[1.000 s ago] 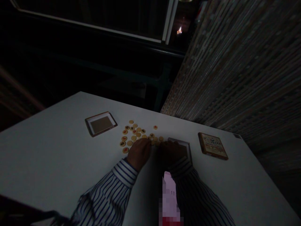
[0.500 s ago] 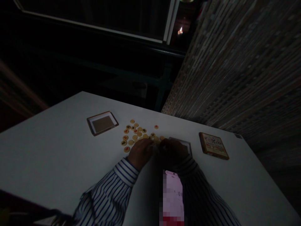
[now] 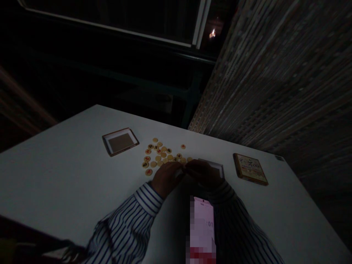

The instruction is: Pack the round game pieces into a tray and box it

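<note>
Several round tan discs (image 3: pixel 161 154) with red or black marks lie scattered on a white table (image 3: pixel 63 176). My left hand (image 3: pixel 165 178) and my right hand (image 3: pixel 205 173) come together just in front of the discs, fingertips touching each other at the nearest ones. In the dim light I cannot make out whether either hand holds a disc. Both arms wear striped sleeves. My right hand partly covers a shallow grey tray (image 3: pixel 217 167).
An open brown-rimmed tray (image 3: pixel 120 142) lies left of the discs. A flat printed box (image 3: pixel 250 168) lies at the right, near a brick wall (image 3: pixel 275 80). A lit pink screen (image 3: pixel 202 223) shows between my forearms. Dark window frames stand beyond the table's far edge.
Both hands have lifted from lying flat over the nearest discs and drawn their fingertips together. The view has shifted slightly, and more of the pink screen shows.
</note>
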{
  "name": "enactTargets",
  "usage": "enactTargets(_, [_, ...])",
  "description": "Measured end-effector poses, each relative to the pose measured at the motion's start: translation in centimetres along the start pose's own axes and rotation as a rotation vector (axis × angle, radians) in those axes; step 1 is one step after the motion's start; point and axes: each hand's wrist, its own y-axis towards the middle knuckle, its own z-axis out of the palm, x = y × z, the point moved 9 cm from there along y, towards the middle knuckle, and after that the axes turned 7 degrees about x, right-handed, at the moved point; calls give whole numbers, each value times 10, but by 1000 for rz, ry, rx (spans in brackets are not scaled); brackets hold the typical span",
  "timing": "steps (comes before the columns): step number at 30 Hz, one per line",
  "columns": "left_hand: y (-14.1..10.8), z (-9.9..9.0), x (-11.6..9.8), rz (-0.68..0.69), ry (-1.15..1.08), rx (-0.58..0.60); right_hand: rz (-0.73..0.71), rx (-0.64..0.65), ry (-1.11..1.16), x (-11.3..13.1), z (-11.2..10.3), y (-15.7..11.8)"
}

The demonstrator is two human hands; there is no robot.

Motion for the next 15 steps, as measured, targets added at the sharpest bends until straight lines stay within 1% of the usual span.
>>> enactTargets(3, [1,-4,-3,3,3,-21,19,13,48,-2,2,0])
enactTargets(7, [1,-8,-8,31,1,-39,22,7,96,-10,2,0])
enactTargets(10, [0,-9,-7,34,13,-46,13,10,107,-14,3,1])
enactTargets(15, [-1,-9,-7,39,-7,-59,20,5,97,-14,1,0])
